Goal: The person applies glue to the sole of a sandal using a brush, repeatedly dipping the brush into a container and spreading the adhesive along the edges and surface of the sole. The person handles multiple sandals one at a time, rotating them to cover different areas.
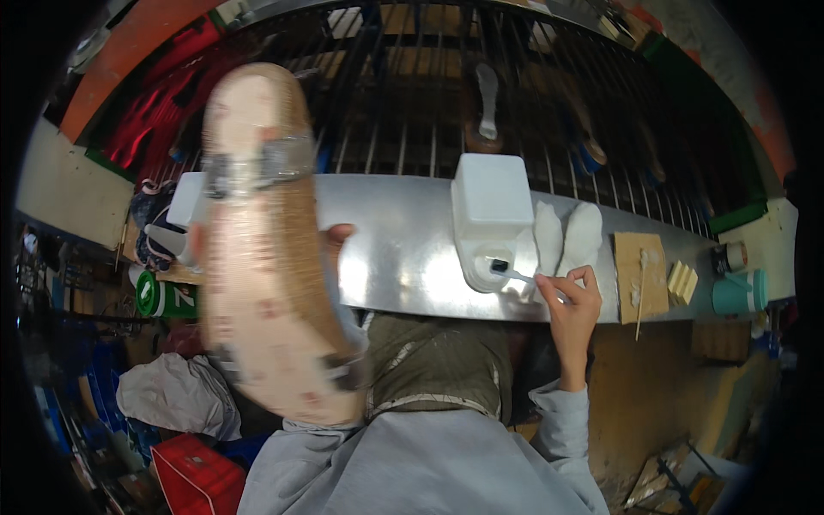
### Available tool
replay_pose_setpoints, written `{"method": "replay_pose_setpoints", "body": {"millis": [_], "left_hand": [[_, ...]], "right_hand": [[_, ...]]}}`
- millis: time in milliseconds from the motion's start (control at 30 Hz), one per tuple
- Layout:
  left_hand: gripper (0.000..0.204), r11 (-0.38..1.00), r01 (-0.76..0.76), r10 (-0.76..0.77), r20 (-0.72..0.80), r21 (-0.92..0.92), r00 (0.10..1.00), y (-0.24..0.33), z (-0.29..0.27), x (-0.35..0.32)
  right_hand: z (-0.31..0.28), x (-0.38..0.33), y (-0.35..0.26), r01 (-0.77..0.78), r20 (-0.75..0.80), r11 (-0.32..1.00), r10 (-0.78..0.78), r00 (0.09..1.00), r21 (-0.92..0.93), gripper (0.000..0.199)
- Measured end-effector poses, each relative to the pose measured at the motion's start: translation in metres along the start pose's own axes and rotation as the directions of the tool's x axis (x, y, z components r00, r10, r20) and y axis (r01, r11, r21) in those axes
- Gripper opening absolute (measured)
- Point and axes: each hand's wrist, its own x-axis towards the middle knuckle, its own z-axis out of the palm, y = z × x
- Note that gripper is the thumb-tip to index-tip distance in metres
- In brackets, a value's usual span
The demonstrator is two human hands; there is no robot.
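My left hand [339,233] is wrapped round a large shoe [257,257], lifted close on the left with its underside facing up. That underside is beige with faint reddish print, and dull grey bands cross it; its side is brown. The shoe is blurred and hides most of the hand. Pinched in the fingers of my right hand [573,302] is a thin, pale-handled brush [518,275]. Its dark end is at the open mouth of a white plastic bottle [491,202] on the metal bench. I cannot make out whether the tip is inside.
Two white pads [581,234] lie right of the bottle on the metal bench [395,257]. Farther right are a smeared brown board [631,275], pale yellow blocks [683,284] and a teal cup [740,292]. Beyond the bench, a barred rack [408,142] carries several shoes. A green can [153,293] is left.
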Motion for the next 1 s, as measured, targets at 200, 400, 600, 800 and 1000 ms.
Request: {"method": "replay_pose_setpoints", "body": {"millis": [200, 400, 600, 800, 1000], "left_hand": [[0.086, 0.996, 0.078, -0.078, -0.001, 0.043, 0.997, -0.036, 0.044, -0.005], [0.109, 0.972, -0.118, 0.096, 0.113, 0.205, 0.989, -0.052, 0.054, -0.015], [0.111, 0.945, -0.250, 0.202, 0.222, 0.213, 0.954, -0.059, 0.057, -0.026], [0.112, 0.761, -0.347, 0.128, 0.398, 0.548, 0.908, -0.051, 0.039, -0.038], [0.113, 0.728, -0.287, 0.015, 0.403, 0.622, 0.915, -0.041, 0.042, -0.046]], "right_hand": [[-0.031, 0.018, -0.079, 0.288, -0.152, 0.897, -0.250, 0.956, 0.335, 0.031], [-0.030, 0.029, -0.141, 0.589, -0.259, 0.780, -0.536, 0.804, 0.212, 0.048], [-0.035, 0.038, -0.154, 0.626, -0.318, 0.778, -0.582, 0.749, 0.050, 0.051], [-0.043, 0.048, -0.155, 0.625, -0.390, 0.780, -0.564, 0.728, 0.039, 0.050], [-0.049, 0.060, -0.146, 0.702, -0.372, 0.694, -0.616, 0.694, 0.161, 0.053]]}}
